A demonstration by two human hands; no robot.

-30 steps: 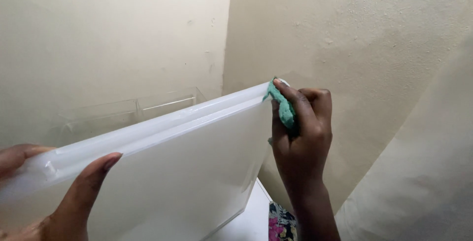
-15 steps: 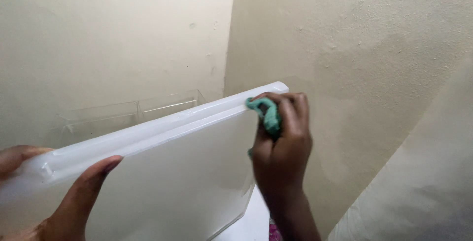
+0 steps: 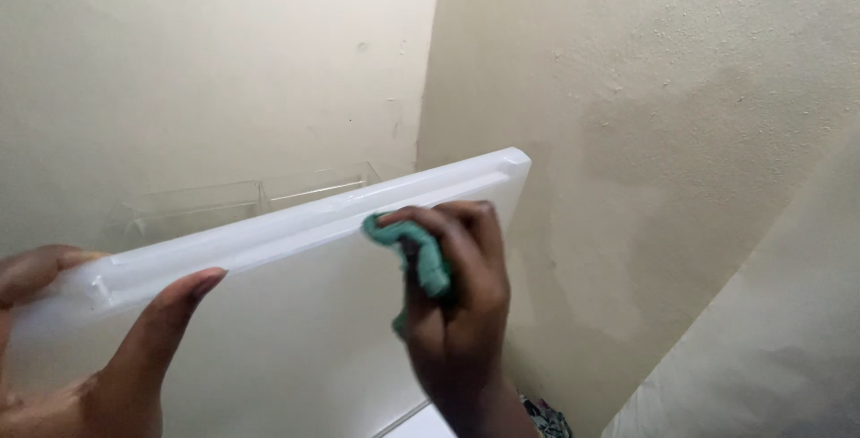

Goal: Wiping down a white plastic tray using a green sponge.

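your right hand (image 3: 457, 304) has slid leftward along the rim, fingers pinched tight round the green cloth (image 3: 414, 254); your left hand (image 3: 98, 357) grips the white plastic bin (image 3: 296, 330) at its near corner.

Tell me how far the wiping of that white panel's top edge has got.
Done cannot be judged: no dirt or wet streaks show on the white plastic panel. In hand: the right hand presses a green cloth on the upper rim, just right of its middle, while the left hand grips the left end. Left: the rim between cloth and left thumb, if unwiped.
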